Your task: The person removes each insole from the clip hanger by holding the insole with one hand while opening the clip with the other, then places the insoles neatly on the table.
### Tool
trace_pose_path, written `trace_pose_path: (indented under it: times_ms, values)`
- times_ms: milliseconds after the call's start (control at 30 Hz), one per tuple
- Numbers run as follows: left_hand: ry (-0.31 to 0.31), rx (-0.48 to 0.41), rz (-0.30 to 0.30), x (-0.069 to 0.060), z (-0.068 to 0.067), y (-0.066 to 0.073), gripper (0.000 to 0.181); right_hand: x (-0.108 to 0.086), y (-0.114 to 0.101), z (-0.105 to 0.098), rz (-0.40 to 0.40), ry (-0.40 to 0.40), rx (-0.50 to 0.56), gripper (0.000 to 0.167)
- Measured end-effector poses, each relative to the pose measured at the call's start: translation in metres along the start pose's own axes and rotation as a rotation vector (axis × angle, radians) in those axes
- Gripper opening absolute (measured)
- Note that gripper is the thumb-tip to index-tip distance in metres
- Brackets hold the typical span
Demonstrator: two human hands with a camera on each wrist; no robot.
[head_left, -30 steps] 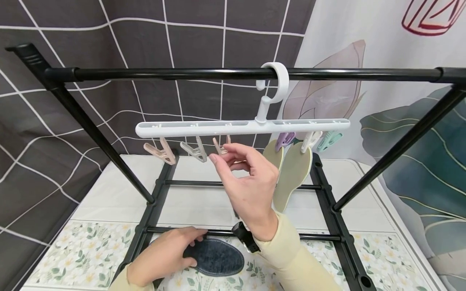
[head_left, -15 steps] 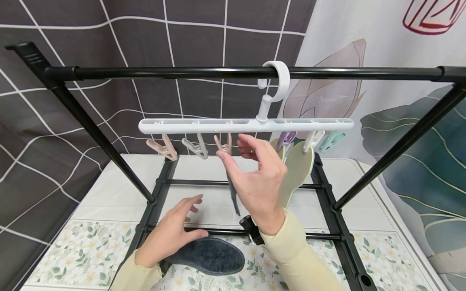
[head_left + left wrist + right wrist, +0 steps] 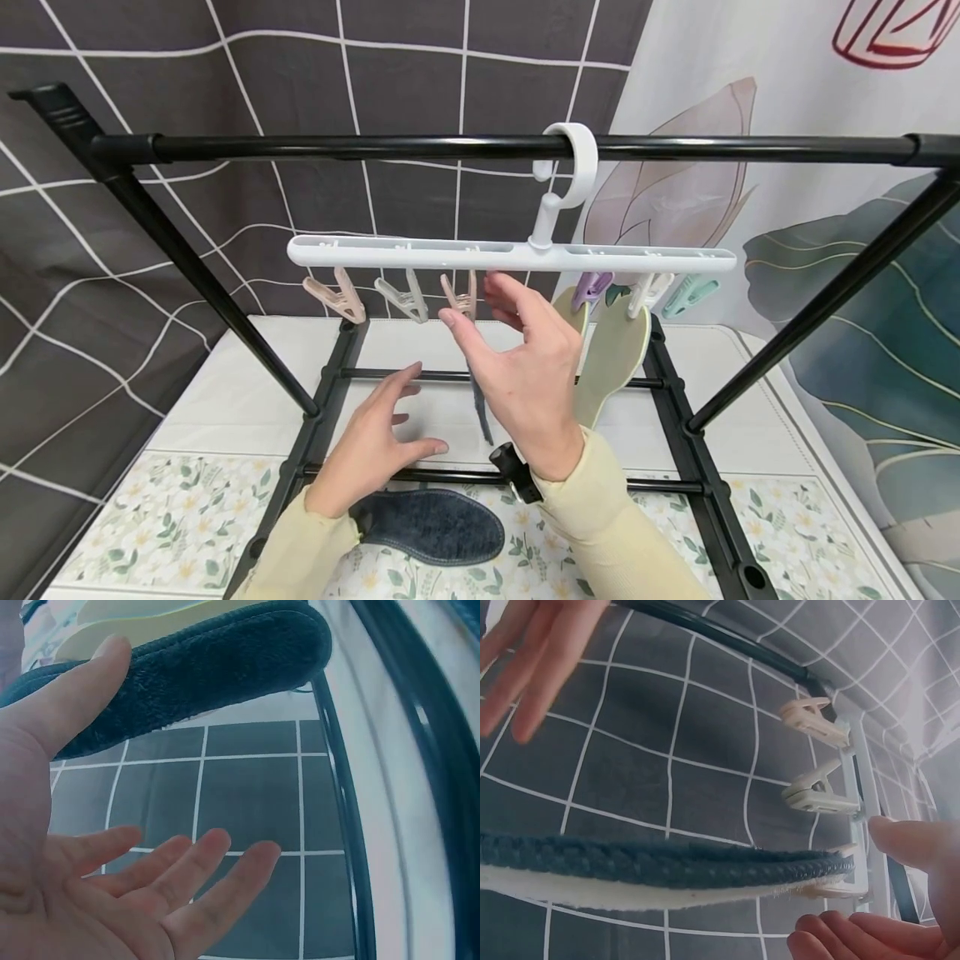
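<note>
A dark blue fuzzy insole hangs from a pink clip on a white clip hanger; in the head view it shows almost edge-on. My right hand is beside that clip, thumb and fingers apart and holding nothing. Lower and to the left, my left hand hovers near the hanging insole with its fingers spread, holding nothing. A second dark blue insole lies on the floral cloth, its left end hidden behind the left wrist. Two pale green insoles hang at the right, partly behind my right hand.
A black rack's top bar carries the hanger's hook. Further clips are a pink one and a grey-white one at the left, and a mint one at the right. A dark grid curtain hangs behind.
My left hand has lifted away from the insole on the cloth and spread its fingers. My right fingers have drawn off the pink clip, slightly to the right, leaving the insole hanging.
</note>
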State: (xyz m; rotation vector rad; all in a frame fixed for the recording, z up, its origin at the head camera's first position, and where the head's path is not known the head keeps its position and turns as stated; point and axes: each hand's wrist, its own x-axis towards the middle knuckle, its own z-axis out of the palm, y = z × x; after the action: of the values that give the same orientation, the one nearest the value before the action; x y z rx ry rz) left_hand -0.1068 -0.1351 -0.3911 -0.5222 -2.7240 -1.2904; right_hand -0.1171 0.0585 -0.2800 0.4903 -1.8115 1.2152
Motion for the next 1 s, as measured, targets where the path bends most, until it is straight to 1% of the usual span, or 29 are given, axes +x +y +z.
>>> trace_pose_path:
  times_ms: [100,233,467,700,833,1000]
  values:
    - [0.008,-0.022,0.017,0.007,0.002,0.003,0.105,0.001,0.0,0.002,0.001,-0.013,0.01,0.044]
    - [0.019,-0.045,0.029,0.014,0.005,0.007,0.107,0.0,0.0,0.005,-0.003,-0.011,0.004,0.045]
    - [0.013,-0.105,0.022,0.025,0.012,0.018,0.107,0.001,0.001,0.008,-0.007,-0.017,-0.006,0.044]
    - [0.016,-0.138,0.043,0.036,0.017,0.021,0.108,0.001,0.002,0.014,0.009,-0.009,0.01,0.045]
    - [0.004,-0.195,0.045,0.04,0.019,0.023,0.104,0.001,0.002,0.018,0.014,0.001,0.0,0.044]
    - [-0.003,-0.232,0.033,0.041,0.022,0.025,0.098,0.001,0.002,0.019,0.014,0.009,0.011,0.044]
